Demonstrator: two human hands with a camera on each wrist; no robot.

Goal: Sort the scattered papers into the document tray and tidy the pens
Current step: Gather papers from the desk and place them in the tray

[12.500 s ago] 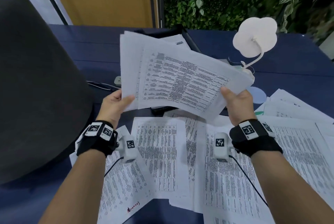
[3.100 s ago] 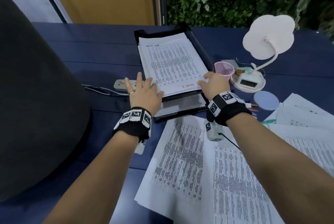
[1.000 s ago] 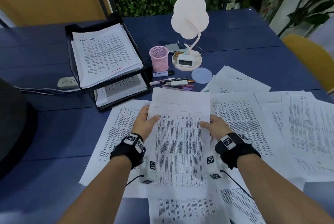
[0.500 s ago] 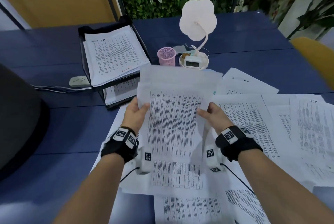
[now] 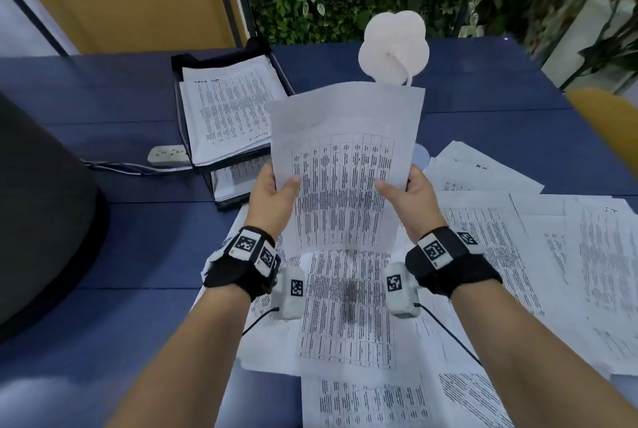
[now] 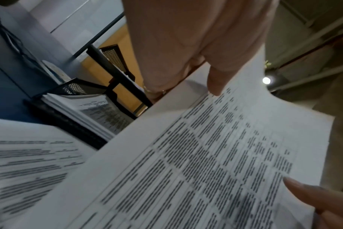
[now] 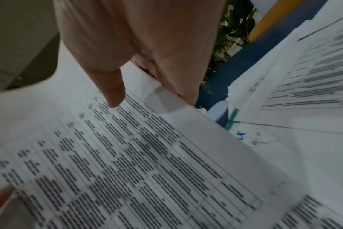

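While papers litter the desk: sorting underway
Grip: left hand (image 5: 272,196) and right hand (image 5: 409,198) pinch a sheet (image 5: 345,165)
Next: likely carry left to tray (image 5: 177,96)

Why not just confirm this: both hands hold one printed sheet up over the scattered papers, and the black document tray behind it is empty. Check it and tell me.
One thing is wrong: the black document tray is not empty. The head view shows printed papers stacked in its upper and lower tiers. The rest holds: the left hand and right hand hold one printed sheet up over the scattered papers.
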